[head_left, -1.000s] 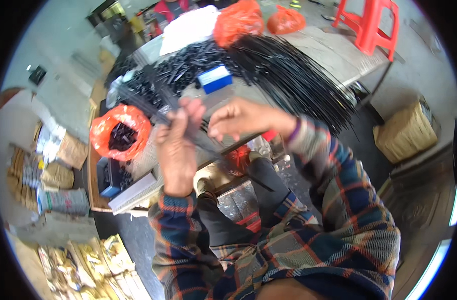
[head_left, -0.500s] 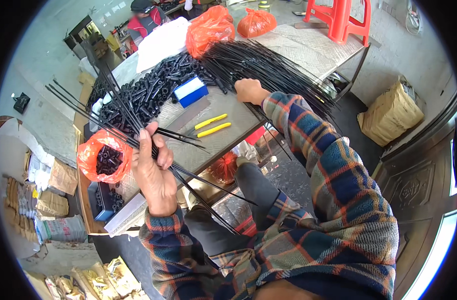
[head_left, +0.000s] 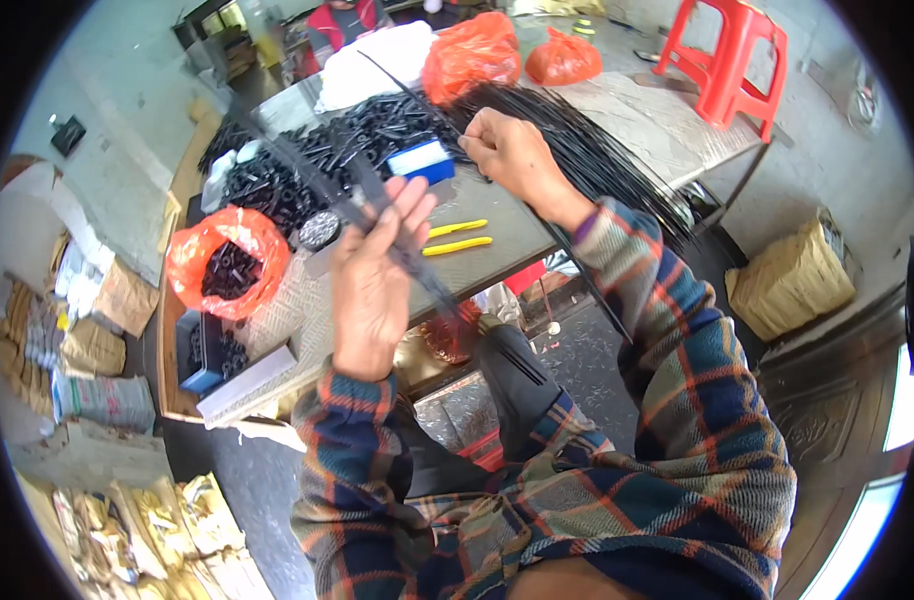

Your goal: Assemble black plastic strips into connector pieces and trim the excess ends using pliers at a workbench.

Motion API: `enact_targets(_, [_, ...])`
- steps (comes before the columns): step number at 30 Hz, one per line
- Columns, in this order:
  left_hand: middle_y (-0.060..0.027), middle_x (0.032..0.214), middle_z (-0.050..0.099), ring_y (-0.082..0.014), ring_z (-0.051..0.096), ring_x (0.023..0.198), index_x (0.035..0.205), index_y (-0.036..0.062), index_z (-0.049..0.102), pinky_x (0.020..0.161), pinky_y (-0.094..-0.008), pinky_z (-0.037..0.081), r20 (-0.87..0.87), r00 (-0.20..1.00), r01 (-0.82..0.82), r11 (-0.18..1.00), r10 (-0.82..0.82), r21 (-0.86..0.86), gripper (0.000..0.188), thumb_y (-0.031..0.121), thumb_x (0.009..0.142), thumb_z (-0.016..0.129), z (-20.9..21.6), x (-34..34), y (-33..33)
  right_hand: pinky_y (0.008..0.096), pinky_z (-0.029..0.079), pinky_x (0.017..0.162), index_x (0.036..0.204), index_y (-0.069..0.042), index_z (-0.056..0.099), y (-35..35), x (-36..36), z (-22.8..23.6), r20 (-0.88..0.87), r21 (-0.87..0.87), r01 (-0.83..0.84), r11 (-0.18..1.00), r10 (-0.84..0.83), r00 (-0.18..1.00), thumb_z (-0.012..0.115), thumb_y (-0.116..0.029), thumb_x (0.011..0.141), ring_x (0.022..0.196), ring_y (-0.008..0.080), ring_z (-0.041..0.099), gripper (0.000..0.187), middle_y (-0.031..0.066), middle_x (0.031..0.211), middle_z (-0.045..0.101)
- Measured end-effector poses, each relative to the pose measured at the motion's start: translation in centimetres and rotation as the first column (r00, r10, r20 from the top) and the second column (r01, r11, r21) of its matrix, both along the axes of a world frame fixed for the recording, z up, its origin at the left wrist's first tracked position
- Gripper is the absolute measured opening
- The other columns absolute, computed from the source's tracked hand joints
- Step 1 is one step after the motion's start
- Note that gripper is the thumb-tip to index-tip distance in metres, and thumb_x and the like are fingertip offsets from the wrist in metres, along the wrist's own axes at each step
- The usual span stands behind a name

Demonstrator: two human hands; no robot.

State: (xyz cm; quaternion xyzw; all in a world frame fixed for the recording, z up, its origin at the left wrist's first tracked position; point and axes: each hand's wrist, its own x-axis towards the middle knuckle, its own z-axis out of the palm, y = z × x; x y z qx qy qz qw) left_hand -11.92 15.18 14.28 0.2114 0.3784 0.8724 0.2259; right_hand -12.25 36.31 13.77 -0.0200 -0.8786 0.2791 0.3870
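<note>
My left hand (head_left: 372,290) is over the front of the table, its thumb and fingers around several thin black rods (head_left: 427,278), which are smeared by motion. My right hand (head_left: 522,160) pinches a single long black rod (head_left: 402,88) at the near end of a big bundle of similar black rods (head_left: 587,135). That single rod slants from the back of the table down past the front edge. Between the hands lie yellow-handled pliers (head_left: 459,238) and a blue box (head_left: 427,165) with a white top.
Short black tubes (head_left: 287,170) are heaped behind my left hand, beside an orange bag (head_left: 232,262) of black pieces and a round silvery tin (head_left: 320,230). A red stool (head_left: 727,60) stands on the table at the far right. Another person (head_left: 347,20) is at the back.
My left hand has moved right and up with its rods. My right hand has risen, and one rod now shows apart from the bundle. The view has shifted slightly.
</note>
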Motion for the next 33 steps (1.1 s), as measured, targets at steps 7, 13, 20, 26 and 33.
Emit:
enact_targets(7, [-0.0159,0.117,0.054,-0.0185,0.053,0.105,0.115,-0.0031,0.050,0.093,-0.0300,0.039,-0.047,0.997,-0.064,0.998,0.064,0.018,0.029,0.009,0.089,0.050,0.0,0.5,-0.2,0.0265,0.037,0.043,0.084,-0.001,0.054,-8.7,5.2,0.7,-0.290,0.058,-0.282,0.958,0.286,0.913,0.063,-0.005,0.079,0.047,0.0114,0.047,0.010,0.0081,0.059,0.051])
enact_targets(13, [-0.0178,0.121,0.051,-0.0227,0.051,0.109,0.120,-0.0048,0.045,0.095,-0.0322,0.039,-0.063,0.996,-0.065,0.997,0.067,0.037,0.034,0.010,0.090,0.049,0.2,1.1,-0.7,0.0208,0.040,0.049,0.087,-0.001,0.053,-10.6,6.3,-1.3,-0.238,-0.117,-0.349,0.930,0.315,0.919,0.063,-0.011,0.081,0.056,0.0074,0.052,0.015,0.0018,0.064,0.053])
enact_targets(20, [-0.0190,0.125,0.048,-0.0259,0.048,0.114,0.123,-0.0048,0.042,0.090,-0.0319,0.044,-0.121,0.992,-0.051,0.996,0.042,-0.072,0.037,0.012,0.091,0.048,0.6,0.6,-1.8,0.0188,0.046,0.048,0.094,-0.002,0.053,-10.8,6.0,-2.3,-0.130,-0.812,-0.536,0.232,0.823,0.553,0.045,-0.025,0.093,0.055,0.0080,0.057,0.024,0.0026,0.070,0.058])
enact_targets(26, [-0.0216,0.117,0.053,-0.0279,0.053,0.109,0.119,-0.0088,0.044,0.088,-0.0334,0.046,-0.165,0.986,-0.039,0.982,0.008,-0.184,0.035,0.012,0.091,0.046,1.2,-0.1,-3.0,0.0207,0.049,0.058,0.101,0.002,0.057,-10.5,5.4,-2.1,-0.179,-0.784,-0.570,0.245,0.790,0.586,0.047,-0.021,0.092,0.065,0.0075,0.059,0.027,0.0047,0.078,0.062])
enact_targets(33, [-0.0222,0.116,0.053,-0.0269,0.053,0.108,0.117,-0.0084,0.045,0.088,-0.0338,0.046,-0.229,0.972,-0.016,0.966,-0.045,-0.256,0.034,0.013,0.091,0.045,1.6,-0.1,-4.0,0.0228,0.049,0.067,0.109,0.002,0.054,-12.0,5.6,-2.2,-0.226,-0.759,-0.604,0.242,0.773,0.593,0.046,-0.017,0.092,0.073,0.0095,0.059,0.027,0.0037,0.079,0.061])
